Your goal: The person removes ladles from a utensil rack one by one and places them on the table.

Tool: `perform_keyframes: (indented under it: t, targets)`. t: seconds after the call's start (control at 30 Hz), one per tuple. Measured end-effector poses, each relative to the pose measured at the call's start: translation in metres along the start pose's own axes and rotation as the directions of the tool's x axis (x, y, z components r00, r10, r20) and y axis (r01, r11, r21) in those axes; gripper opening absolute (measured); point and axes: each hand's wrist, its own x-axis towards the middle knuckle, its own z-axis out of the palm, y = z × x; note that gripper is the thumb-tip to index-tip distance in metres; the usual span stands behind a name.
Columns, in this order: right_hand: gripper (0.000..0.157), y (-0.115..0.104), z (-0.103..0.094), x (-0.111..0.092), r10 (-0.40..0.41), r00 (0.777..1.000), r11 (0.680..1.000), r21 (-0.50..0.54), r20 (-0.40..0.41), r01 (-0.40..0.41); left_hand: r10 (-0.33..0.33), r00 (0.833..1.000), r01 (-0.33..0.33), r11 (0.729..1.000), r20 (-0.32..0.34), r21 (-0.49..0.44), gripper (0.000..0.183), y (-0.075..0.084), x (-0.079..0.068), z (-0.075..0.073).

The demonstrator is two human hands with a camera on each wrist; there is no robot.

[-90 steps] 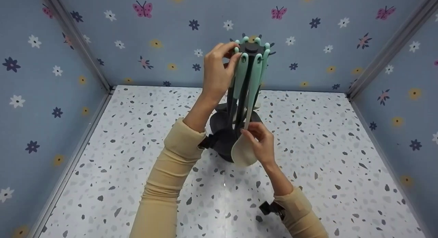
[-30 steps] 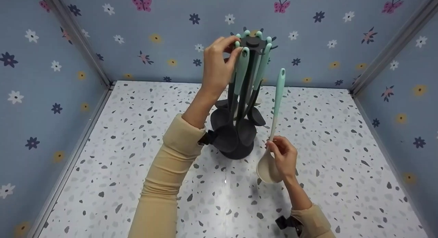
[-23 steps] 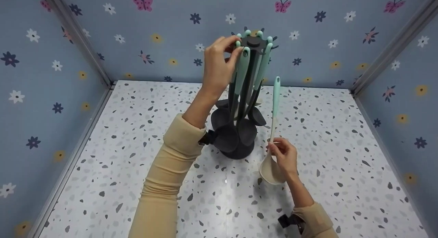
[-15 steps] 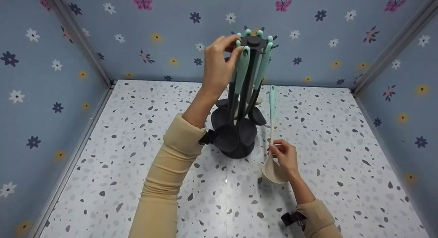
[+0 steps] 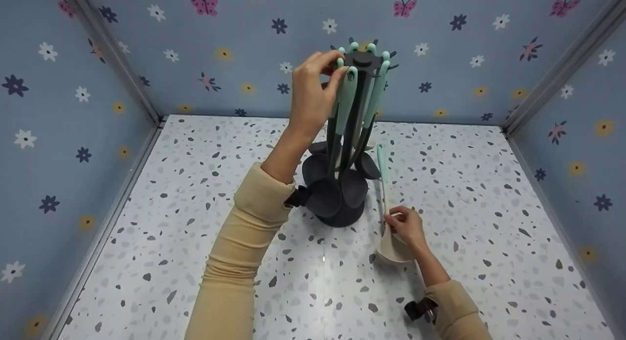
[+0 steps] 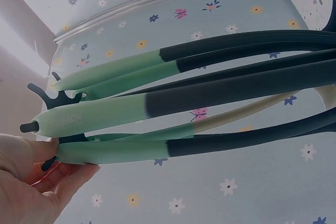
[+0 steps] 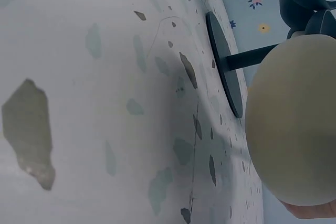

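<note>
A black rotating utensil rack stands upright on the table, hung with mint-handled utensils that have mostly black heads. At its top rim, my left hand grips a hook together with the end of a hanging mint handle. To the right of the rack, my right hand pinches the lower stem of a ladle with a cream bowl and mint handle. The ladle slants low over the table, handle pointing away; whether it touches the surface I cannot tell. Its bowl hides most of that hand in the right wrist view.
The white speckled table spreads out on both sides of the rack. Blue flowered panels enclose it at the back, left and right. The rack's round black base lies left of the ladle.
My right hand has lifted the ladle off the rack, carried it right and toward me, then lowered it as its handle tipped down. My left hand has kept its grip on the rack.
</note>
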Motion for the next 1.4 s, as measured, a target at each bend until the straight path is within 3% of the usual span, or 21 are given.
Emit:
perform_keyframes:
  t: [0.33, 0.67, 0.9, 1.4]
  targets:
    - [0.012, 0.0063, 0.0028, 0.0029, 0.054, 0.999, 0.993, -0.102, -0.003, -0.054, -0.004, 1.000, 0.004, 1.000, -0.002, -0.011, 0.021, 0.0000, -0.0001, 0.0004]
    - [0.015, 0.0085, 0.0050, 0.0042, 0.149, 0.988, 0.966, -0.219, 0.027, -0.140, -0.026, 1.000, 0.027, 0.999, 0.005, -0.020, 0.022, 0.0004, -0.0008, 0.0001]
    - [0.014, 0.0091, 0.0041, 0.0053, 0.130, 0.991, 0.962, -0.246, 0.032, -0.118, -0.015, 1.000, 0.015, 1.000, -0.003, -0.004, 0.021, 0.0008, 0.0002, 0.0001]
    - [0.021, 0.0063, 0.0024, 0.0047, 0.194, 0.979, 0.947, -0.271, 0.059, -0.171, -0.026, 1.000, 0.026, 1.000, 0.002, -0.007, 0.021, 0.0007, 0.0007, -0.0001]
